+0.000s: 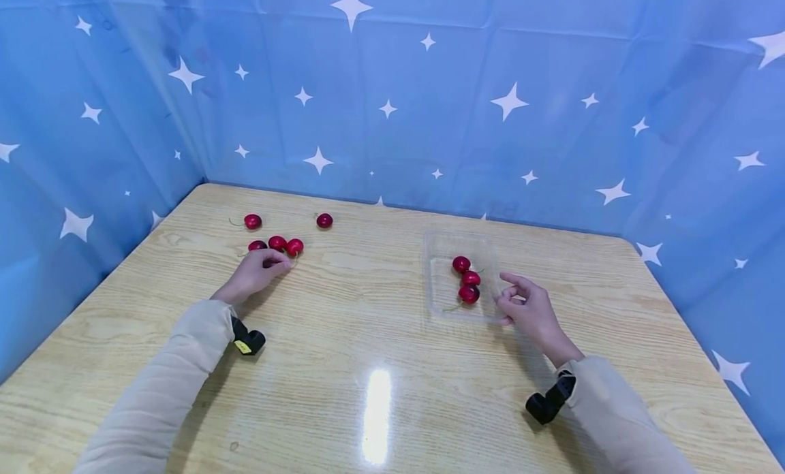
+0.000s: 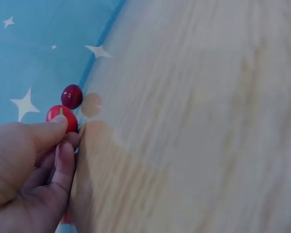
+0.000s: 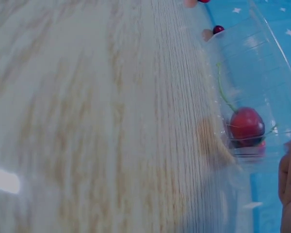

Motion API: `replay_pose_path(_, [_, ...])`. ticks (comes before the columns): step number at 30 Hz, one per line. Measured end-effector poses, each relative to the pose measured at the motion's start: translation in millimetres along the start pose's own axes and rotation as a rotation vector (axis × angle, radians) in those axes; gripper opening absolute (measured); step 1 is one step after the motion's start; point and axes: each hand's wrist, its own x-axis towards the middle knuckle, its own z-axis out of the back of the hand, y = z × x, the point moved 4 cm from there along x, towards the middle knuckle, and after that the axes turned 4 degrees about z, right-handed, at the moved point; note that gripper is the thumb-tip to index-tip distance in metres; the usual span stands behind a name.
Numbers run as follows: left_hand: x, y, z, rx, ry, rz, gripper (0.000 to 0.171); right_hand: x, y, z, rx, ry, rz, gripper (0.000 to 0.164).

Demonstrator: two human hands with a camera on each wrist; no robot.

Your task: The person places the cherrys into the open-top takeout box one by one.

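At the left of the table my left hand [image 1: 260,270] pinches the stem of a red cherry [image 1: 295,247] between thumb and forefinger. The left wrist view shows the thumb over that cherry [image 2: 63,116], with a darker cherry [image 2: 72,96] beyond it. Two more cherries, one of them [image 1: 277,243] bright red, sit beside the pinched one, the leftmost partly hidden by the hand. On the right, a clear plastic box [image 1: 434,304] lies with three cherries [image 1: 470,278] in a row inside. My right hand [image 1: 530,310] holds the box's right wall, forefinger raised.
Farther back stand two single cherries, one [image 1: 253,221] with its stem pointing left and one darker [image 1: 324,220]. The wooden table [image 1: 343,310] ends at a blue star-patterned curtain [image 1: 429,106] behind and at both sides. A bright light reflection lies near the front.
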Motion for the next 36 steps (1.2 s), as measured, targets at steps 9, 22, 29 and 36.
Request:
replay_pose_path(9, [1.9,2.9,1.4,-0.061,-0.012,0.027,0.026,0,0,-1,0.008,0.002,-0.007,0.052])
replay_pose_path(22, [2.5,-2.8,-2.0,-0.16,-0.007,0.014,0.03,1,-1,-1,0.0,-0.004,0.003,0.051])
replay_pose_path(29, [3.8,-10.2,-1.3,-0.235,-0.006,0.09,0.033,1,0,-1,0.003,-0.005,0.012,0.051])
replay_pose_path(36, [3.2,-16.8,-0.6,-0.255,-0.007,0.083,0.035,-1,1,0,-0.004,0.0,0.019,0.051])
